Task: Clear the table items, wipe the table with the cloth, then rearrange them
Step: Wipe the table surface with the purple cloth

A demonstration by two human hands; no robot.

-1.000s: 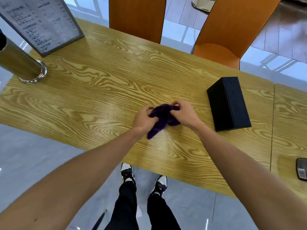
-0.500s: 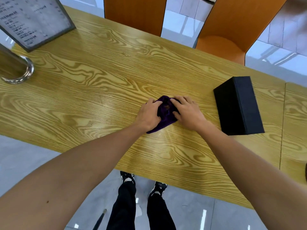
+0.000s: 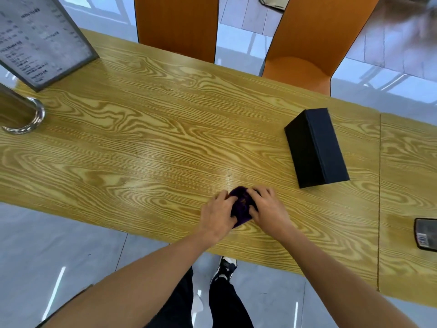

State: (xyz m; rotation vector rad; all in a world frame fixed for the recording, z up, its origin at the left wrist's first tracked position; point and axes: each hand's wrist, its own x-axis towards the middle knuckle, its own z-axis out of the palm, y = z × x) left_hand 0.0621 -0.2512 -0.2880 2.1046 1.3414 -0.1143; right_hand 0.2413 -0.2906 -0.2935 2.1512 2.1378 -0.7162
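I've got both hands pressed on the purple cloth [image 3: 241, 205] near the surface's [image 3: 151, 147] front edge: left hand [image 3: 218, 213], right hand [image 3: 267, 209], fingers curled over it. Soft, light, bunches easily; best gripped by the bunched top.

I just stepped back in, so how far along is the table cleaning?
Clearing looks only partly done: the black box, the menu stand and a metal cylinder sit on the table. In hand: the left hand and right hand press the purple cloth near the front edge. Left: finish wiping, then rearrange.
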